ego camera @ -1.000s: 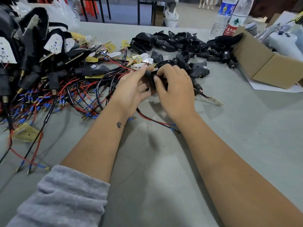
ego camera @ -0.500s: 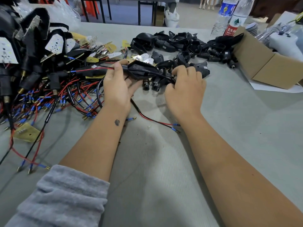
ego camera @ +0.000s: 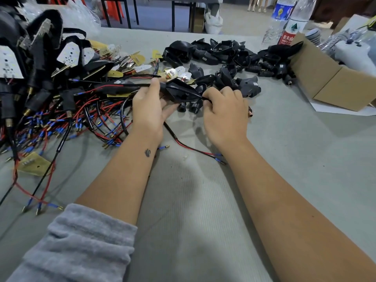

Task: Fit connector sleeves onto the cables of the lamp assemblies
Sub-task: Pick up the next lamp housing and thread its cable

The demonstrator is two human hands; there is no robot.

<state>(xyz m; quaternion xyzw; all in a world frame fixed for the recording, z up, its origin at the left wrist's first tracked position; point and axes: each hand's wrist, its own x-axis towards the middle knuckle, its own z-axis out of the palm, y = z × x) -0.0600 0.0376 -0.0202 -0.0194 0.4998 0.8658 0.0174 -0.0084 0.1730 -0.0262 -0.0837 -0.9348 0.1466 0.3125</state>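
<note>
- Head view, centre of the frame: the left hand (ego camera: pixel 149 107) is gripping a black lamp housing (ego camera: pixel 179 91) together with its sheathed cable (ego camera: pixel 130 85), fingers curled round the housing and thumb lying on top where cable meets housing.
- The cable is running from that hand toward the left of the frame, its red and black leads ending in blue-collared terminals above the wire tangle (ego camera: pixel 67 123).
- The right hand (ego camera: pixel 224 112) is curling in at the housing's right-hand tip, its fingertips pinching a thin black strand there; whether that is a wire or the housing's edge is too small to tell.
- Two short black connector sleeves (ego camera: pixel 190 107) are lying on the grey tabletop (ego camera: pixel 203 200) just below the housing, between the two hands.
- A second red-and-black cable (ego camera: pixel 189 147) is trailing across the tabletop under the wrists.
- Upper middle: a heap of empty black housings (ego camera: pixel 227 55); upper left: finished assemblies with white LED boards (ego camera: pixel 69 53); upper right: a cardboard box (ego camera: pixel 333 78) and water bottles (ego camera: pixel 293 23).
- Judged step: the lamp assembly is being steadied and oriented, with no sleeve threaded on yet.
- The next move probably calls for the right hand to let go of the tip, pick up one sleeve and feed the cable's terminal end through its bore while the left hand is keeping the cable taut.
</note>
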